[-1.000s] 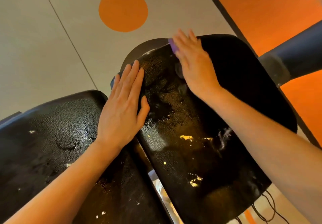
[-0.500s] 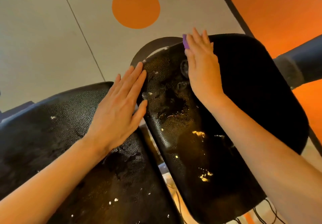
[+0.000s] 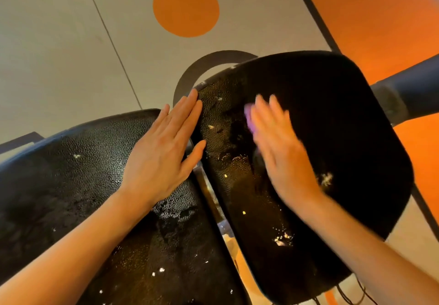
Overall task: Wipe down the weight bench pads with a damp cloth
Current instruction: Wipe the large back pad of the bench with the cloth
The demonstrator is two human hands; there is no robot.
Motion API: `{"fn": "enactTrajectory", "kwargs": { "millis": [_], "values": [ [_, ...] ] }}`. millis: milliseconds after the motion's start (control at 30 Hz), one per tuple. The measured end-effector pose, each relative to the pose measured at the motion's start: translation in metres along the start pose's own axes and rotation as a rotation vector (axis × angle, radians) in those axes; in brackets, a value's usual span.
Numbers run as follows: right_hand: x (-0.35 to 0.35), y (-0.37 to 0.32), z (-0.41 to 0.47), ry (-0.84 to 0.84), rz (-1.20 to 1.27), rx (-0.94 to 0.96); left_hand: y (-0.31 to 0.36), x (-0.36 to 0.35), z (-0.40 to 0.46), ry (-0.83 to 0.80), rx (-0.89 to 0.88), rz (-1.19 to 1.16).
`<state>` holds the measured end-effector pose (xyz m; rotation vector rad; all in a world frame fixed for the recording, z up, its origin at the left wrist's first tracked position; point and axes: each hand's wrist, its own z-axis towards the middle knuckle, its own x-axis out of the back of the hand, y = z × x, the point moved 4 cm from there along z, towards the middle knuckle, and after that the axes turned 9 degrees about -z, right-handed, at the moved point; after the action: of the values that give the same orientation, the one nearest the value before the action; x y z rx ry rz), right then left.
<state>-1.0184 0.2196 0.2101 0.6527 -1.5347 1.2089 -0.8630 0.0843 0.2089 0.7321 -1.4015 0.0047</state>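
In the head view, the left hand [image 3: 164, 155] lies flat at centre frame, grip wide with straight fingers, palm on the left pad [image 3: 78, 186] and fingertips reaching the edge of the right pad [image 3: 332, 138]. The right hand [image 3: 282, 152], blurred, presses flat with straight fingers on a purple cloth [image 3: 250, 119] on the right pad, only a sliver showing. Both black pads glisten wet. An orange circle [image 3: 186, 8] marks the floor [image 3: 59, 43] at upper centre.

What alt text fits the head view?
Right hand presses a purple cloth flat on the right pad, blurred mid-wipe. Left hand lies flat across the gap from the left pad.
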Motion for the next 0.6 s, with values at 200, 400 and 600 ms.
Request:
{"fn": "enactTrajectory", "kwargs": {
  "millis": [200, 400, 600],
  "values": [
    [-0.006, -0.009, 0.058, 0.031, -0.02, -0.018, 0.0, 0.001, 0.001, 0.008, -0.005, -0.002],
    [-0.006, -0.016, 0.011, 0.004, -0.051, 0.013, 0.0, 0.0, 0.0, 0.032, -0.029, -0.007],
    [-0.009, -0.022, 0.028, -0.034, -0.023, 0.085, -0.001, -0.001, -0.002, 0.044, -0.029, -0.02]
  ]
}}
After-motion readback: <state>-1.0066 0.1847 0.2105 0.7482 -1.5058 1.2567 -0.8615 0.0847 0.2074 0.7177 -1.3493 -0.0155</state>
